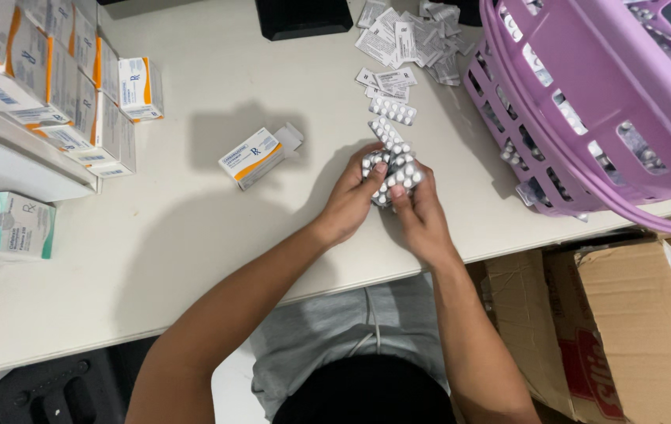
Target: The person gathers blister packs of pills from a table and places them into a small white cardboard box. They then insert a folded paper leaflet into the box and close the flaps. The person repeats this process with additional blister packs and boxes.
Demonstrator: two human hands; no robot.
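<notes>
Hands meet just above the middle of the view, over the white table (pixel 194 235). The left hand (pixel 351 200) comes in from seven o'clock and the right hand (pixel 422 220) from five o'clock; both close their fingers around a stack of blister packs (pixel 393 169), thumbs on top, fingers curled under its edges. The stack sits directly between the two sets of fingertips, touching both, so neither hand is clearly nearer. One strip sticks out of the stack toward eleven o'clock, and the stack's long axis seems to run roughly from eleven to five.

Just beyond the hands, at twelve o'clock, a loose blister strip (pixel 393 110) lies on the table, and farther on a heap of folded paper leaflets (pixel 410 39) spreads out. At nine o'clock from the stack lies an open white-and-orange carton (pixel 253 157), its end flap up, well apart from the fingers. At two o'clock a lilac plastic basket (pixel 586 118) holds more strips. Far at ten o'clock, stacked medicine boxes (pixel 60 86) line the table edge. A cardboard box (pixel 626 330) sits below at four o'clock.
</notes>
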